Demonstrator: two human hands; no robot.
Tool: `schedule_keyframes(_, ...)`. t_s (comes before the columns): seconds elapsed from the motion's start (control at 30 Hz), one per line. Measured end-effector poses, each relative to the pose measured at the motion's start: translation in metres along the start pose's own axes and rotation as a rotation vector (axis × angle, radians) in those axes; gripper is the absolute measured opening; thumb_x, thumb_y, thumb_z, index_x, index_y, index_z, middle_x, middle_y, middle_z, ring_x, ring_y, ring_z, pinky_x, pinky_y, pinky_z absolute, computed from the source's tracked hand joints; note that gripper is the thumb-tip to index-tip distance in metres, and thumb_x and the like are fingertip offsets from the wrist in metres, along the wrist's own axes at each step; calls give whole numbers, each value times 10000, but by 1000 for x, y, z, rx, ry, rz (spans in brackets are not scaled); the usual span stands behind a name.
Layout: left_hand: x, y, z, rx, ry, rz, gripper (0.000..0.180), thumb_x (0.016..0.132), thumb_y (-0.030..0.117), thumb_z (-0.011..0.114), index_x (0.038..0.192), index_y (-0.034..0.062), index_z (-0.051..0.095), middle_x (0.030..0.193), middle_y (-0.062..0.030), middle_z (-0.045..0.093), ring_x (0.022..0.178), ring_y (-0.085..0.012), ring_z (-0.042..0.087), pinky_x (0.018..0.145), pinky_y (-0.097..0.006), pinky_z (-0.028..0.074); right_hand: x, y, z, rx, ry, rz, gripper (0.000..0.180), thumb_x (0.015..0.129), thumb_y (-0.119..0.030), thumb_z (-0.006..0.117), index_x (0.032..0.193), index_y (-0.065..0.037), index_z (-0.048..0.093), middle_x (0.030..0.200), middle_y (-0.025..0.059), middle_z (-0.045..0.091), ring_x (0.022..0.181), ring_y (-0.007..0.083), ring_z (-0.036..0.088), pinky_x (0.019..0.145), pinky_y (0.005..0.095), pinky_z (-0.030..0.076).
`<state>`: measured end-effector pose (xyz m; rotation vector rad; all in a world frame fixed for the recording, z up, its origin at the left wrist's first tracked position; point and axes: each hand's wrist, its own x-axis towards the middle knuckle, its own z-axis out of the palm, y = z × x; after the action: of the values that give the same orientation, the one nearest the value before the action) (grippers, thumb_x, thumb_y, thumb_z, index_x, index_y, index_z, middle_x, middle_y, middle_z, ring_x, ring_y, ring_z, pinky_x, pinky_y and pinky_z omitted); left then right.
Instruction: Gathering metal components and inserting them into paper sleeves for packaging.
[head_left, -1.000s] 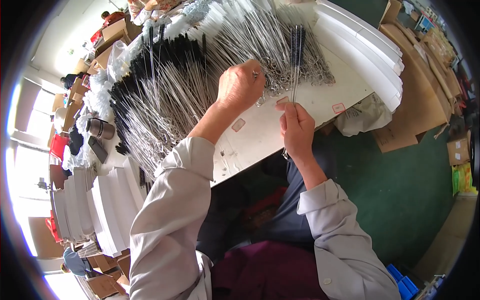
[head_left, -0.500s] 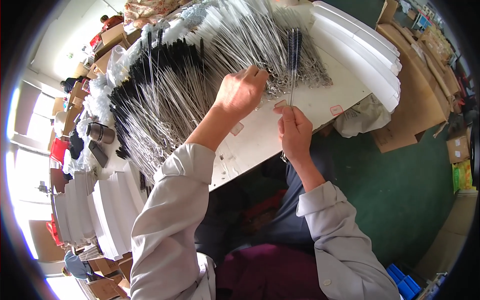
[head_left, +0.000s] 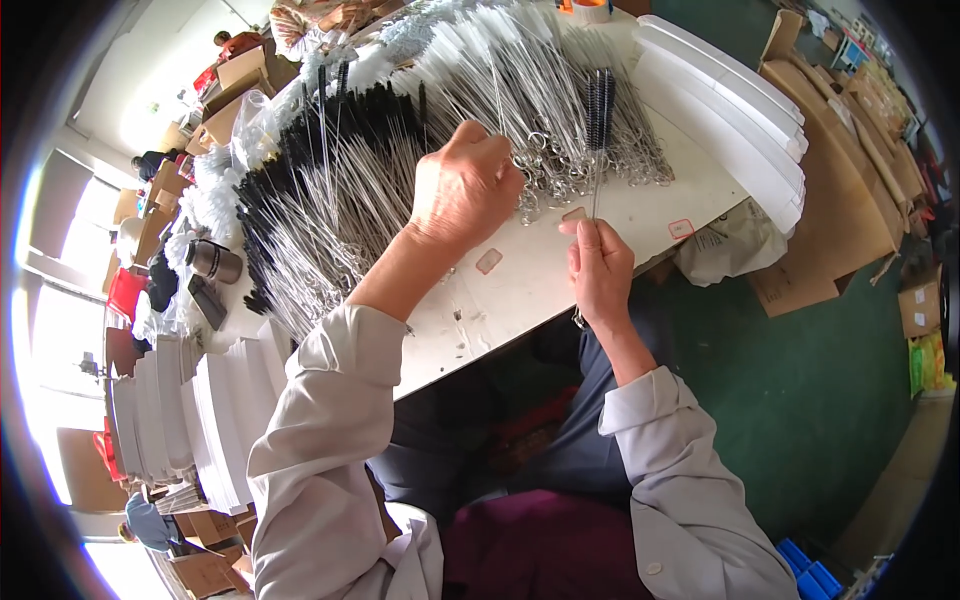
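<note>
My right hand [head_left: 603, 272] is closed round the thin wire handles of black-bristled bottle brushes [head_left: 599, 115]. Their bristle ends point up and away from me, and looped ends show below the fist. My left hand [head_left: 464, 188] hovers over the table with its fingers curled; what they may hold is hidden. It is between a heap of black-bristled wire brushes [head_left: 335, 190] on the left and a heap of white-bristled wire brushes [head_left: 500, 75] farther back. The wire loops of the white ones face me.
The white tabletop [head_left: 540, 270] carries small red-edged labels [head_left: 681, 229]. White card stacks [head_left: 740, 120] lie at right, others [head_left: 225, 420] at lower left. A metal cup [head_left: 214, 261], cardboard [head_left: 830, 190] and a tape roll [head_left: 588, 10] surround the work. Other people are in the background.
My left hand has drawn back from the white brushes' looped ends, toward the left and nearer to me. My right hand keeps its hold on the black brushes. The whole view has shifted slightly.
</note>
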<state>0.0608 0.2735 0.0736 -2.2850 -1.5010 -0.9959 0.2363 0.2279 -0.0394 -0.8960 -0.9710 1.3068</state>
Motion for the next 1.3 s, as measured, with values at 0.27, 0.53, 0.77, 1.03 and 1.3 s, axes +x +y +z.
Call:
schedule_keyframes(0.27, -1, -4, -47, -341, 78, -251, 54, 789, 52, 704, 817, 18, 736, 826, -98, 660, 700, -173, 675, 656, -307, 557, 8, -2, 1, -13, -36, 4, 352, 1110, -288, 527, 972, -11, 695, 645, -44, 489, 558, 31, 438, 491, 211, 349)
schedule_keyframes(0.53, 6, -1, -66, -455, 167, -221, 55, 828, 19, 681, 825, -15, 724, 827, -99, 678, 717, -154, 687, 687, -294, 572, 94, -31, 59, 176, -250, 117, 338, 1101, -236, 519, 1021, 69, 642, 1071, 198, 705, 937, 280, 729, 847, 405, 628)
schedule_keyframes(0.77, -6, 37, -71, -448, 127, -78, 26, 800, -15, 698, 803, 11, 697, 787, -68, 687, 769, -154, 689, 684, -302, 571, 158, -10, 72, 312, -146, 140, 312, 1066, -156, 534, 1113, 145, 603, 1091, 230, 670, 963, 309, 720, 943, 427, 634)
schedule_keyframes(1.03, -1, 10, -162, -737, 261, -172, 153, 942, -15, 626, 997, -27, 768, 903, -141, 754, 770, -182, 722, 707, -321, 620, 155, -7, 76, 308, -182, 118, 307, 1069, -149, 522, 1002, 132, 626, 1065, 254, 666, 965, 327, 723, 938, 423, 635)
schedule_keyframes(1.3, 5, 17, -237, -798, 160, -365, 239, 999, 101, 567, 1063, -68, 724, 929, -184, 740, 766, -248, 742, 657, -343, 605, 134, -25, 69, -48, -224, -89, 355, 1095, -207, 510, 1026, 114, 648, 1058, 271, 724, 950, 318, 761, 828, 402, 660)
